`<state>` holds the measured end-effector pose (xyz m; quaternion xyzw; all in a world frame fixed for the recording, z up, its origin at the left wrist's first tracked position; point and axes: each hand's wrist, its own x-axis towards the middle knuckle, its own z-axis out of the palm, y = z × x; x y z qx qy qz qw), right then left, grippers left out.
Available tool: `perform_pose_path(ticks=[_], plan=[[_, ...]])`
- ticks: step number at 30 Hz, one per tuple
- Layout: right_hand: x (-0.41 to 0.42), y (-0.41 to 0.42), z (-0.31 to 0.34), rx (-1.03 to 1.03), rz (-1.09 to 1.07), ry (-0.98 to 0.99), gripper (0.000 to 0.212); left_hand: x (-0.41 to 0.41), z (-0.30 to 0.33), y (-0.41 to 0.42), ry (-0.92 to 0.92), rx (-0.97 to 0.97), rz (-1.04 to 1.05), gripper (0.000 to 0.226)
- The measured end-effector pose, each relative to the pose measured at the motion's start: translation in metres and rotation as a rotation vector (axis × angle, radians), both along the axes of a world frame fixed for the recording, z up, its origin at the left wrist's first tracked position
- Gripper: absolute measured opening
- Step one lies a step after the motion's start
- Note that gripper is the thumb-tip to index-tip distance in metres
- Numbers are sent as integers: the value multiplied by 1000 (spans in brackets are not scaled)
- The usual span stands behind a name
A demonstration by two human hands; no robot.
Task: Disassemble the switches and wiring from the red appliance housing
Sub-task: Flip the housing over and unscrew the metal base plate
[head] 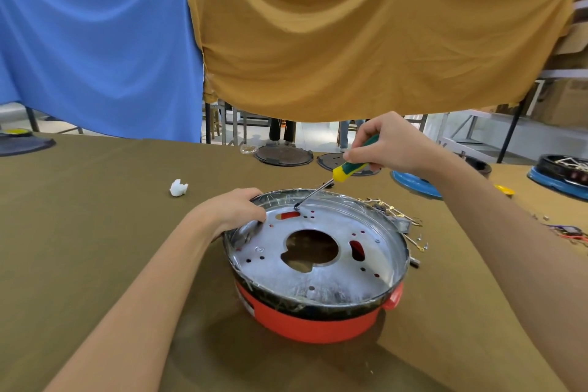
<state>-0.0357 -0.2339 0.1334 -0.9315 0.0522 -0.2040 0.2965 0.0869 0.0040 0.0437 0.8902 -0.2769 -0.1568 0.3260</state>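
Right hand [389, 145]: fingers [353, 156] curled round the green-and-yellow handle of a screwdriver [345, 169], clamped on it near the top. Left hand [237, 208]: fingers [254, 204] hooked over the far-left rim of the red appliance housing [318, 325], gripping and steadying it.

Outward from the right-hand fingers: shaft slanting down and to the left, long axis running from upper right to lower left, tip [297, 206] at the far part of the silver inner plate [334, 280], just beside a red slot [288, 215] and a few small holes. Tip nearer to the left hand than to the right. Probably seated on a fastener, so the coming move likely turns on keeping the shaft in line with that spot while the left hand stops the housing from rotating.

Housing upright on the olive-covered surface [95, 232], in front of the person, between both forearms. Loose wiring and brass-coloured terminals [394, 213] lying on the surface just beyond the right rim, seemingly out of the housing.

Hard to make out: whether a screw head lies under the tip, too small and dark to tell. Hidden: the underside of the plate, save for the surface showing through the large centre opening [310, 248]. Any switches left inside out of sight.
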Motion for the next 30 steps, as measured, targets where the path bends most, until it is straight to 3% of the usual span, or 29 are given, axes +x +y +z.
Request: perform_pose_path(ticks=[18,30], plan=[[1,-10,0,-7,5,5,18,0,0,0,14,3,8,24],[44,53,58,-390,86,245,20,1,-2,0,-5,2,5,18]])
